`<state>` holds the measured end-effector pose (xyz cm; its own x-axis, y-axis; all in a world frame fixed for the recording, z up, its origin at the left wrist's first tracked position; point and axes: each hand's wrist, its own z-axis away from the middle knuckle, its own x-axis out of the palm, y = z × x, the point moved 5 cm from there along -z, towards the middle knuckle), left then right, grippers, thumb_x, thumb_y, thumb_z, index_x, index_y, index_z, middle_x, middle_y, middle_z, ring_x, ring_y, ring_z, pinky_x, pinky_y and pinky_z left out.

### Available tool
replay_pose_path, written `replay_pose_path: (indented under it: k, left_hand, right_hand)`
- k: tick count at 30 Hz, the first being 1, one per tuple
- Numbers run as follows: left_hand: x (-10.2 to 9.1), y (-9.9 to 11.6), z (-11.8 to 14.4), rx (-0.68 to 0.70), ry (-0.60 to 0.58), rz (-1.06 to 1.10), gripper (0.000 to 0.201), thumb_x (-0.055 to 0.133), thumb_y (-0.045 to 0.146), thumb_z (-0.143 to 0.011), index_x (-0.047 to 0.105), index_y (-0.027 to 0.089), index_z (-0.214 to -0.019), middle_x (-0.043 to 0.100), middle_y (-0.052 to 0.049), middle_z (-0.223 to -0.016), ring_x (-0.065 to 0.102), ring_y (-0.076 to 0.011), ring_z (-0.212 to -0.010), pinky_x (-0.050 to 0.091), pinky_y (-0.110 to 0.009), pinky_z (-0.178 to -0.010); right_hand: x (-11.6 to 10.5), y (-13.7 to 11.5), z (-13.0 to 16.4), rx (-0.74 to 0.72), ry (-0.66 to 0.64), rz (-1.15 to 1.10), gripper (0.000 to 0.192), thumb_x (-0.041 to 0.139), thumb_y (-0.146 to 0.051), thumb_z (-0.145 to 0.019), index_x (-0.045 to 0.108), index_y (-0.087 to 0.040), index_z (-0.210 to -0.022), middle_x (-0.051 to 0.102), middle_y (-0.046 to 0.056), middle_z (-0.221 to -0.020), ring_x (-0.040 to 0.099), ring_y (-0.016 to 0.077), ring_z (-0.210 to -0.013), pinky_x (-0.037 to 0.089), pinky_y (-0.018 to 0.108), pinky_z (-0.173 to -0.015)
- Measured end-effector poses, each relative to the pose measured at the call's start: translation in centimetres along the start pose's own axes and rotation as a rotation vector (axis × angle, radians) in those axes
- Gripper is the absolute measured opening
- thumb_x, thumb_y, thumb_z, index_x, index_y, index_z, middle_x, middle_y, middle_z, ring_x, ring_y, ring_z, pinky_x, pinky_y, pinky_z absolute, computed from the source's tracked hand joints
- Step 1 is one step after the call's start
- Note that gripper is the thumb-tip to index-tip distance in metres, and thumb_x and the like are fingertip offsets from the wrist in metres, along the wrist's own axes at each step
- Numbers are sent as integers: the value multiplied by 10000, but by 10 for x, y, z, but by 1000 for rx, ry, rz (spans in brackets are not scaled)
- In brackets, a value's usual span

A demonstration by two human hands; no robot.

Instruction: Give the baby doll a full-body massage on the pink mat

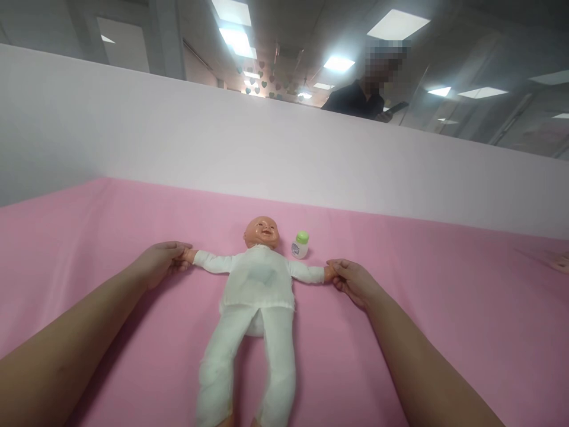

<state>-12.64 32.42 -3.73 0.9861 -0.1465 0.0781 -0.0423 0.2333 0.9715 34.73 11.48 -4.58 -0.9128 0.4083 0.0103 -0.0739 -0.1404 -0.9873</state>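
A baby doll (pixel 259 281) with a white cloth body lies on its back on a pink sheet (pixel 151 350), its head toward the far wall. Both its arms are stretched out sideways. My left hand (pixel 166 258) is closed on the doll's hand at the left. On the other side, my right hand (pixel 353 280) pinches the doll's other hand between thumb and fingers. Beside the doll's head stands a small clear bottle (pixel 300 245) with a green cap and a printed label; neither of my hands touches it.
A white wall or panel (pixel 267 151) runs behind the pink surface. Above it, dark glass shows ceiling lights and a person (pixel 355 98) holding a phone (pixel 397 108). At the far right edge, part of what looks like another hand (pixel 559 261) shows.
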Motion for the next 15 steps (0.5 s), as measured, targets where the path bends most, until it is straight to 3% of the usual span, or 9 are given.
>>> replay_pose_path:
  k: [3,7,11,15]
  left_hand:
    - [0,-1,0,-19,-28,6,264,692,71,-724,714,88,-986,707,-108,-807,674,-149,-606,621,-247,-586]
    - [2,1,1,4,-84,-25,253,790,130,-675,713,109,-915,710,-98,-795,665,-148,-605,611,-241,-574]
    - [0,0,-1,33,-103,-66,249,843,260,-680,693,126,-828,672,-56,-694,608,-119,-519,557,-208,-491]
    - [-2,-3,-4,25,-92,-63,229,797,292,-741,709,122,-866,679,-62,-694,614,-121,-514,570,-217,-506]
  right_hand:
    - [-1,-1,2,9,-63,-33,367,850,-262,-707,686,-177,-1024,652,44,-813,565,127,-648,505,263,-595]
    - [1,-2,2,-23,-93,2,394,881,-293,-667,653,-180,-967,625,9,-747,517,108,-573,436,247,-523]
    - [5,-2,1,-31,-51,73,366,866,-389,-684,587,-190,-810,560,-26,-627,458,91,-511,332,224,-461]
    - [7,-2,-2,-37,41,114,404,794,-526,-750,561,-196,-752,496,-46,-576,407,80,-476,288,219,-437]
